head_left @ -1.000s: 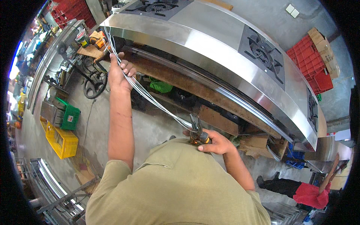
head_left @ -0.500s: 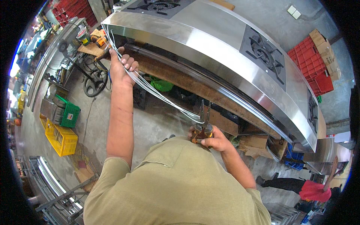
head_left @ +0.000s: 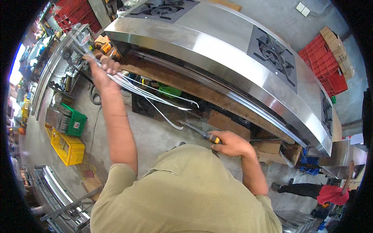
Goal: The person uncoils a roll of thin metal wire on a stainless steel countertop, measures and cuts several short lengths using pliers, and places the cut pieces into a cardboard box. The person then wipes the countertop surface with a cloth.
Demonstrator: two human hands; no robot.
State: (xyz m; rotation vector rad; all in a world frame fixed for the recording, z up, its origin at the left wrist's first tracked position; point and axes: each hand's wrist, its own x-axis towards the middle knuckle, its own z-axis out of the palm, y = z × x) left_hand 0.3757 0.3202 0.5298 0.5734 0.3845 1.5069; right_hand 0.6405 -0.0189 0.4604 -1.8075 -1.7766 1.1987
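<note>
My left hand (head_left: 104,77), raised at the left by the near corner of the stainless-steel stove counter (head_left: 186,42), is closed round a bundle of long thin white wires (head_left: 143,91). Their loose ends fan out to the right, and one curls down lower than the others. In my right hand (head_left: 234,144), in front of my body, is a pair of long-nose pliers (head_left: 212,138) with black and yellow handles. The slim jaws point up and left, close to the tip of the lowest wire; whether they touch it I cannot tell.
Gas burners (head_left: 272,56) are set in the counter top. A brown ledge (head_left: 186,87) runs beneath, with cardboard (head_left: 227,125) under it. Green (head_left: 75,122) and yellow crates (head_left: 68,149) stand at left, red crates (head_left: 320,60) at right. A person in red (head_left: 332,194) is at lower right.
My left hand has moved left with the wires, whose ends have come away from the pliers and spread. My right hand has turned, tipping the pliers from upright to pointing left.
</note>
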